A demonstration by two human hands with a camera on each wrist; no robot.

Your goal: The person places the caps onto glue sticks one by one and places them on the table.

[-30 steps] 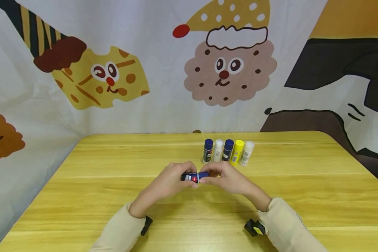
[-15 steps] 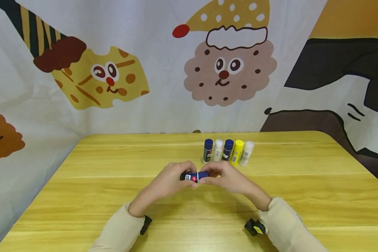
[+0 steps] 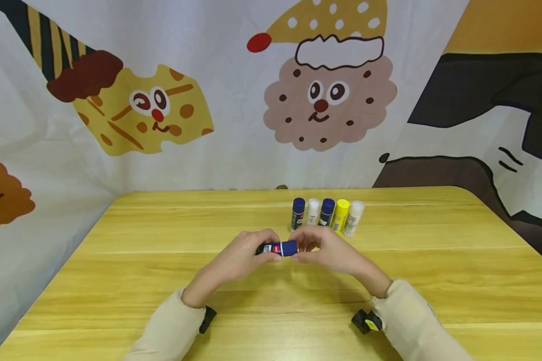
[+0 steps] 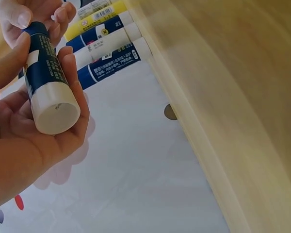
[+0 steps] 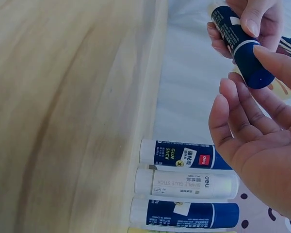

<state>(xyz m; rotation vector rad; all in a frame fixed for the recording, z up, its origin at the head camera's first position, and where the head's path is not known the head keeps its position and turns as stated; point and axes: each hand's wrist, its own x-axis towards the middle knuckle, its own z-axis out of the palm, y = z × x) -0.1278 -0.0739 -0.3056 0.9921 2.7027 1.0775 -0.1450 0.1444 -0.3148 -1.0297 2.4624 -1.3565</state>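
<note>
A dark blue glue stick (image 3: 275, 248) is held sideways above the table between both hands. My left hand (image 3: 241, 254) grips its body, thumb along one side and fingers wrapped beneath; the white base (image 4: 56, 109) points toward the left wrist camera. The blue cap (image 5: 253, 65) is still on the other end. At that cap, my right hand (image 3: 331, 250) pinches lightly, its thumb on the side and its index finger close beneath, while the other fingers curl loosely away. In the right wrist view most of the cap shows uncovered.
Behind the hands, several glue sticks stand upright in a row: a blue one (image 3: 298, 214), a white one (image 3: 313, 211), another blue one (image 3: 326, 212), a yellow one (image 3: 341, 215) and a white one (image 3: 354, 219). The wooden table (image 3: 162, 220) ends at a printed curtain (image 3: 235, 160).
Both hands have risen slightly with the glue stick. My right fingers have slid outward toward the end of the cap, so more of the cap now shows.
</note>
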